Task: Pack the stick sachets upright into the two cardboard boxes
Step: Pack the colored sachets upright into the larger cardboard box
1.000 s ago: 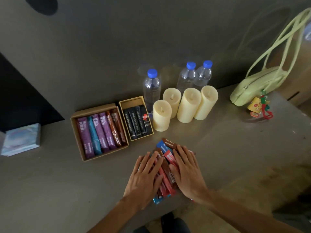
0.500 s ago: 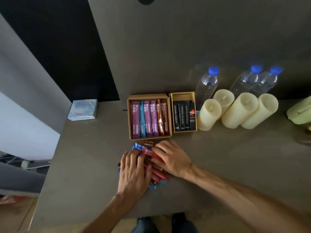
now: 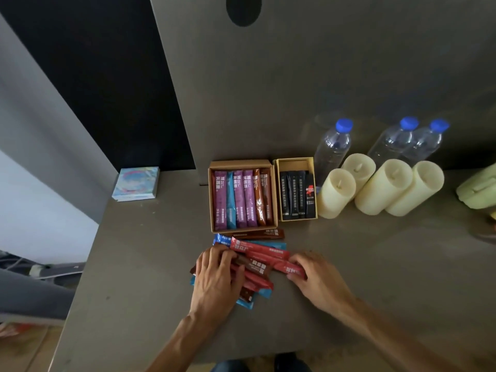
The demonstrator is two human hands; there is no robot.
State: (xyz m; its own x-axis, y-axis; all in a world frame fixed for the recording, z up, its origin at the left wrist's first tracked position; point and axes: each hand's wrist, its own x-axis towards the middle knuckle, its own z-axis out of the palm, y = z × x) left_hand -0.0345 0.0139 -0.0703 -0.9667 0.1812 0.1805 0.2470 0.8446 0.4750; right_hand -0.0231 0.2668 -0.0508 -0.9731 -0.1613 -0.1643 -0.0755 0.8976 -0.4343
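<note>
Lying near the tabletop's [image 3: 389, 264] front edge, the sachet pile [image 3: 255, 267] is pressed under the flat left hand [image 3: 214, 277] while one red sachet [image 3: 279, 264], judged light, limp and slick, is pinched by its end in the right hand [image 3: 319, 280].

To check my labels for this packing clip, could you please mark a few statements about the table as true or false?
1. The larger cardboard box holds purple, blue and brown sachets. True.
2. The smaller box is empty. False: the smaller cardboard box holds black sachets.
3. Three blue-capped water bottles stand behind the candles. True.
4. Both hands are off the sachets. False: the left hand rests on the loose sachets and the right hand pinches a red sachet's end.
5. Only two candles stand there. False: there are four.
</note>
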